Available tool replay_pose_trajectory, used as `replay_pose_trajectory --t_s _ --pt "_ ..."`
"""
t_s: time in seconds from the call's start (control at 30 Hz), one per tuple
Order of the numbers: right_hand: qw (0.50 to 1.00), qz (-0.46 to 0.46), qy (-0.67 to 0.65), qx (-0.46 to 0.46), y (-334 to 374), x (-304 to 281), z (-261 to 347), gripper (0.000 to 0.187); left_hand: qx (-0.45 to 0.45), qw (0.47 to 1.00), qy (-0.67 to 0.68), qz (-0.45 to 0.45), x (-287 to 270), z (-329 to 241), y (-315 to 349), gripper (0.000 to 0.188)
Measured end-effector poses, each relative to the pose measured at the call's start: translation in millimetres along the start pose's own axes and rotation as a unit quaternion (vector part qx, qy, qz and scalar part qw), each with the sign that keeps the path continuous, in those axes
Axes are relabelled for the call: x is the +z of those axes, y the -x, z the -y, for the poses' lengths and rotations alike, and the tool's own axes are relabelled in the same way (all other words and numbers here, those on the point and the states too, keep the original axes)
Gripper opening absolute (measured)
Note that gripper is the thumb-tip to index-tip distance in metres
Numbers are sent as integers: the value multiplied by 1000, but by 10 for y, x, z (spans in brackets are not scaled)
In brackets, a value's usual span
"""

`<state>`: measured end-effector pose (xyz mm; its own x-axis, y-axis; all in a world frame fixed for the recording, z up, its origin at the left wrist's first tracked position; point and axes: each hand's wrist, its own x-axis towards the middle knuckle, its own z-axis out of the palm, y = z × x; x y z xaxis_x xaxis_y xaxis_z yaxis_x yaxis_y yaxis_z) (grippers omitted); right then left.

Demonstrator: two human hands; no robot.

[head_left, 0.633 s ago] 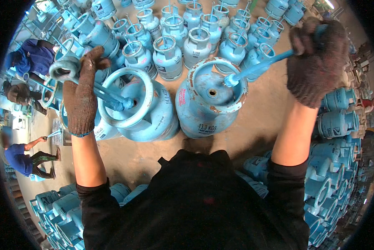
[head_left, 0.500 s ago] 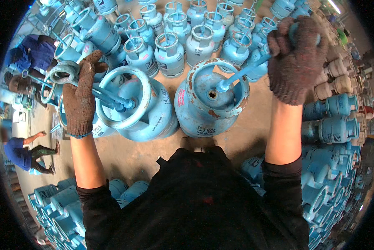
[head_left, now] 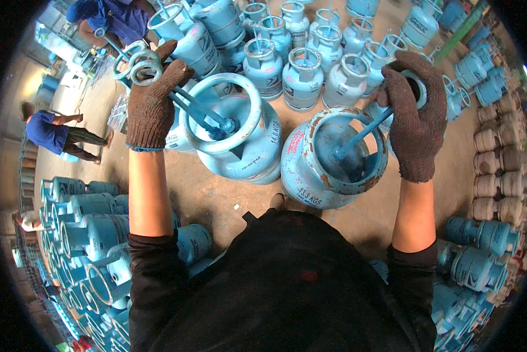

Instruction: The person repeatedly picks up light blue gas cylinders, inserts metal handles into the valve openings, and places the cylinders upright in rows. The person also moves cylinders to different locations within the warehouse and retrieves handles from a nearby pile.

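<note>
Both my hands wear dark brown knit gloves. My left hand [head_left: 152,111] is closed round two blue metal rods [head_left: 194,108] with ring ends [head_left: 147,73]. Their lower ends come together at the top of a blue gas cylinder [head_left: 252,158], inside its round collar. Another blue rod [head_left: 362,134] with a ring end is gripped in my right hand [head_left: 419,117]. It slants down into the rusty-edged collar of a second gas cylinder [head_left: 310,185], where its tip meets the middle of the top. Both cylinders stand side by side, the right one somewhat tilted.
Several smaller blue cylinders [head_left: 303,79] stand ahead, many with rods in them. A person in blue [head_left: 114,26] bends at the far left; another person [head_left: 51,130] is farther left. Stacked cylinders line the left [head_left: 102,226] and right [head_left: 477,267]. Concrete floor [head_left: 246,217] shows between.
The view has shifted, so the cylinders appear farther right. The right rod's tip, earlier beside the open valve hole, now covers it. My right hand is lower; the left still holds its two rods.
</note>
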<state>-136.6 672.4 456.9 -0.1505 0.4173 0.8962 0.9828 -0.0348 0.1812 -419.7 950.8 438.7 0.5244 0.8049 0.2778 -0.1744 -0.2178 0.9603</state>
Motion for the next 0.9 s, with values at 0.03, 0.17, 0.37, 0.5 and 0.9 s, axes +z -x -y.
replay_pose_trajectory --t_s 0.03,0.17,0.37,0.5,0.9 --pt "1000 14 1 18 13 12 -14 28 0 999 34 -8 -2 8 16 63" --pt "842 117 -390 354 174 -134 -128 47 6 996 93 -14 -5 44 13 68" --pt "818 66 -407 401 199 -256 -235 31 44 995 88 -34 -39 0 33 67" --pt "972 43 -67 221 183 -276 -163 21 39 997 54 -38 10 -86 6 64" --pt "738 66 -607 288 156 -182 -262 37 25 994 -98 -50 278 -362 -25 38"
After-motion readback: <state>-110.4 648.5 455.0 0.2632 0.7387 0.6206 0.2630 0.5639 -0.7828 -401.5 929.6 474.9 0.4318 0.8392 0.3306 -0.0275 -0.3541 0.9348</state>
